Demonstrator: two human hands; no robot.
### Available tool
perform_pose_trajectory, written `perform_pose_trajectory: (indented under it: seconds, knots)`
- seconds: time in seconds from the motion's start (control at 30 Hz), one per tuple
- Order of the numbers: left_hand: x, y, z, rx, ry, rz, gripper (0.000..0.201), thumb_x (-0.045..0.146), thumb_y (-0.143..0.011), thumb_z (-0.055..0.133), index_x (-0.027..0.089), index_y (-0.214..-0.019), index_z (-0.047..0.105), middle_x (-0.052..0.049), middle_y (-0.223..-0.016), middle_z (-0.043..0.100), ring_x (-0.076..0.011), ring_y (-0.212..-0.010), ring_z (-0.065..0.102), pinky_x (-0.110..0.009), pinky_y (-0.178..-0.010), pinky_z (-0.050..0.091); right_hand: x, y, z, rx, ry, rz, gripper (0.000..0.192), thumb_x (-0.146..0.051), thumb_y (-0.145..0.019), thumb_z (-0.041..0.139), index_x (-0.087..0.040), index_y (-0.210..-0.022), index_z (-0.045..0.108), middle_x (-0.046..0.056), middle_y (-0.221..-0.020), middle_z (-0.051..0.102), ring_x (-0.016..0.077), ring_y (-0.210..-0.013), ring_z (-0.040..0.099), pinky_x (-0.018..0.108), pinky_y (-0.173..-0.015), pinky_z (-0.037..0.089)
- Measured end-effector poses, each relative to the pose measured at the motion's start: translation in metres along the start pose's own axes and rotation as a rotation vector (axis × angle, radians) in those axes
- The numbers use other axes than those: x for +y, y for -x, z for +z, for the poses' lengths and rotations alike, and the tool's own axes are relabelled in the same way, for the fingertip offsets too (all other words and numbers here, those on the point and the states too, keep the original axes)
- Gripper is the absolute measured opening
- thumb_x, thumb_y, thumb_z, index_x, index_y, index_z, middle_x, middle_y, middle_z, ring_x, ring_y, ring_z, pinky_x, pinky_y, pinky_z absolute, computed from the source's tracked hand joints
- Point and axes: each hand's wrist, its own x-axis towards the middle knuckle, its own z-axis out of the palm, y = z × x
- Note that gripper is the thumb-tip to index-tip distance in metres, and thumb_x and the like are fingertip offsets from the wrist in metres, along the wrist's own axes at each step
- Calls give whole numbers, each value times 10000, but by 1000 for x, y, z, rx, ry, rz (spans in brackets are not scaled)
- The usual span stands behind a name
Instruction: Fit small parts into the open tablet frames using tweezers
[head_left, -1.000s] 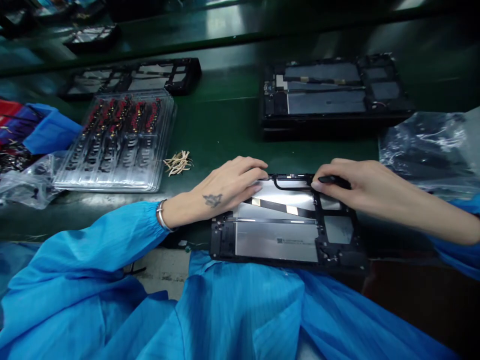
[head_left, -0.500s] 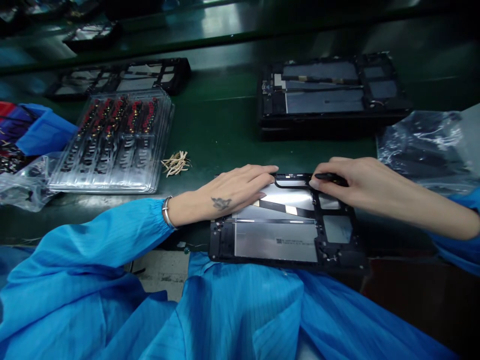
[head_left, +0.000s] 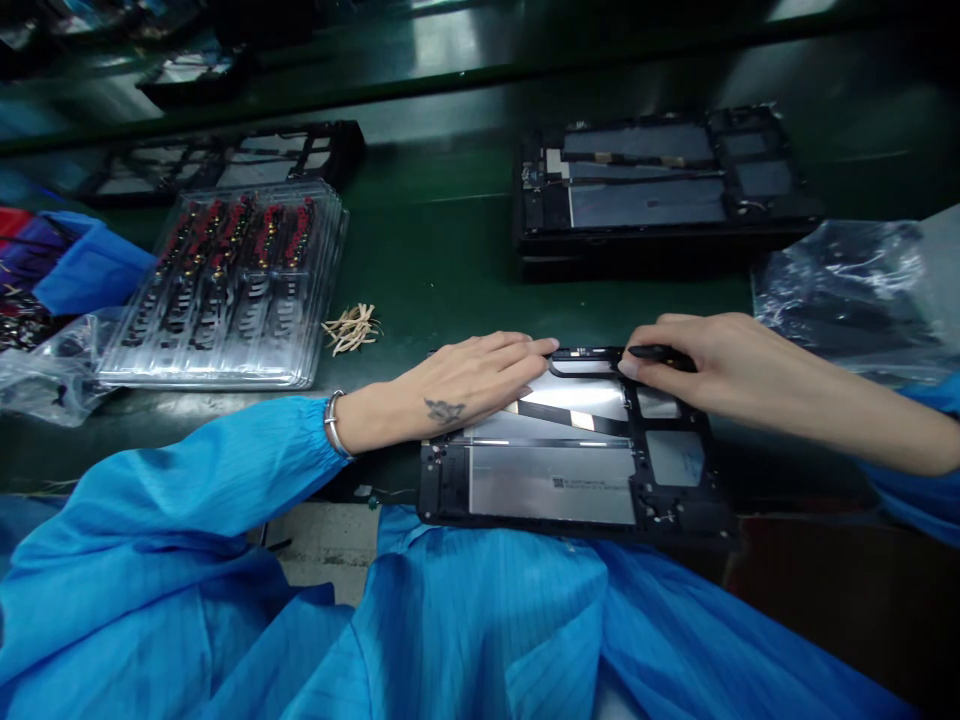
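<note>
My left hand [head_left: 457,392] lay flat, fingers extended, on the open tablet chassis [head_left: 577,450] at the bench's near edge, fingertips at its 11 o'clock corner. My right hand [head_left: 697,368] pinched a black stylus [head_left: 660,353] against the far edge at 1 o'clock. Bare green bench [head_left: 442,250] at 12 o'clock; clear parts tray [head_left: 232,290] at 10.
</note>
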Motion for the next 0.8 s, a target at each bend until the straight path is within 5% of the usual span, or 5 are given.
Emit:
perform_pose_trajectory:
  seconds: [0.27, 0.8]
  knots:
    - [-3, -6, -3, 49, -357, 231, 311, 136, -1114, 374, 94, -1232, 658, -212, -1446, 660, -295, -1319, 682, -460, -1117, 573, -1, -1, -4, -14, -49, 8, 488, -674, -971, 525, -226, -898, 705, 62, -761, 711, 217, -594, 612, 346, -550, 366]
    - [-9, -5, -9, 58, -346, 267, 384, 171, -1125, 386, 34, -1399, 618, -200, -1454, 659, -305, -1304, 688, -448, -1080, 600, -10, 1, -3, -7, 111, -49, 330, -464, -991, 506, -201, -862, 659, 48, -765, 613, 181, -625, 563, 322, -591, 339]
